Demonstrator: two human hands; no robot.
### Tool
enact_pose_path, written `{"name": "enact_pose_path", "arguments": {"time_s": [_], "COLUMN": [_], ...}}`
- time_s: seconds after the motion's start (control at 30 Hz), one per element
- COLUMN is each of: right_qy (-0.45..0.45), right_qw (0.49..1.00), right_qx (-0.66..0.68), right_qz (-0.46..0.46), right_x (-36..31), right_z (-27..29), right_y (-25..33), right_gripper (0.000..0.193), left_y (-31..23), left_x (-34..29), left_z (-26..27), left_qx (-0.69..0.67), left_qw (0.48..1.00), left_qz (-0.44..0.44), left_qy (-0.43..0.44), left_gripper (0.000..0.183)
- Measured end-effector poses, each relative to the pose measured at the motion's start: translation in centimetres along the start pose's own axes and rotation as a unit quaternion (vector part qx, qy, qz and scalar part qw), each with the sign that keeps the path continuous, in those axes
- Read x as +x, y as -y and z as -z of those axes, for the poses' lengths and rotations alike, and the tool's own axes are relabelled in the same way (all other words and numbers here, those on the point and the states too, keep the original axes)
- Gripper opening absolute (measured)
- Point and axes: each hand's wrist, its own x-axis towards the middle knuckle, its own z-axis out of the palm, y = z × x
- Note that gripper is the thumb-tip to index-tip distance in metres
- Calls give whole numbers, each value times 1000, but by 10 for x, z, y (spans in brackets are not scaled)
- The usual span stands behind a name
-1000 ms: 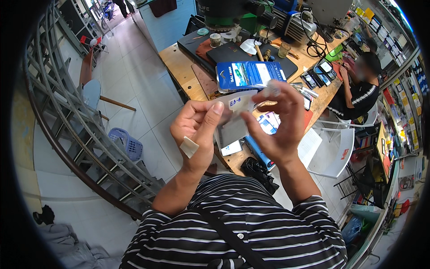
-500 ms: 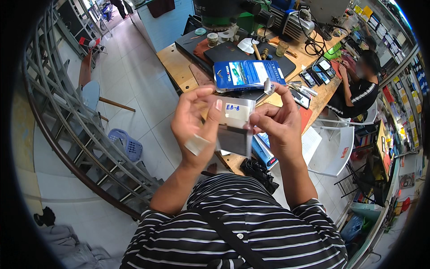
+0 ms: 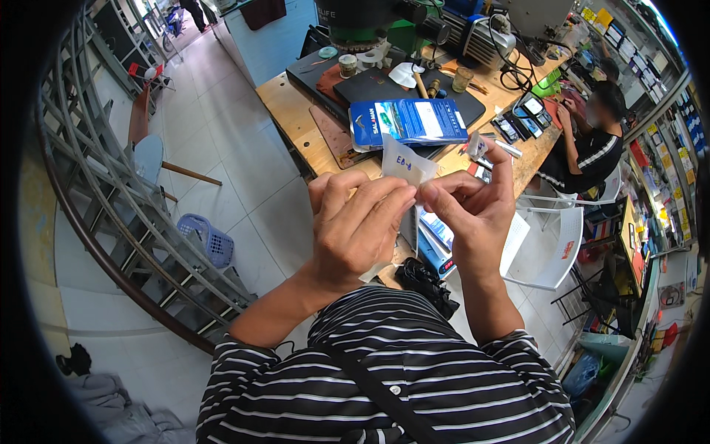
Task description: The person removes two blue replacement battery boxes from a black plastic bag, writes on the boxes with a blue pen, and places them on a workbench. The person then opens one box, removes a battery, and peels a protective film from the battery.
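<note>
A small clear plastic bag with a whitish label bearing blue handwriting is held up before my chest, its upper part bent and slanting. My left hand pinches its lower edge with fingertips and thumb, back of the hand toward me. At the same edge, my right hand pinches with its thumb and a finger, the fingertips of both hands nearly touching. A small curled whitish strip sits at a raised fingertip of my right hand. Below my left hand pokes a pale scrap. The bag's lower part is hidden by my left hand.
Behind my hands a blue box lies on the wooden workbench. A microscope, cups and phones stand farther back. At right, a person sits near a white chair. A stair railing curves along the left.
My left hand has turned over and closed in toward my right, its palm now away from view. The bag has bent, and its dark flat content no longer shows.
</note>
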Motion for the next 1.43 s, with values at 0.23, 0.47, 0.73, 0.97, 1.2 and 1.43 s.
{"name": "enact_pose_path", "arguments": {"time_s": [0.23,0.47,0.73,0.97,1.2,1.43], "right_qy": [-5,-14,-33,-17,-8,-5], "right_qw": [998,999,999,994,998,998], "right_qx": [-47,-32,17,-76,-32,-2], "right_qz": [34,39,32,79,51,56], "right_x": [-5,-6,0,-4,0,4], "right_z": [-4,-5,-4,-5,5,10], "right_y": [-3,-5,-5,-7,-10,-14], "right_gripper": [72,73,73,72,78,80], "left_y": [0,5,16,9,17,15], "left_x": [5,8,12,15,15,6], "left_z": [2,-1,-9,-5,-2,-7], "left_qx": [17,25,-51,-15,-238,-409], "left_qw": [1000,998,998,999,957,857], "left_qz": [-14,-50,-26,-27,158,306], "left_qy": [-3,1,-4,8,50,67], "left_gripper": [18,21,19,15,11,25]}}
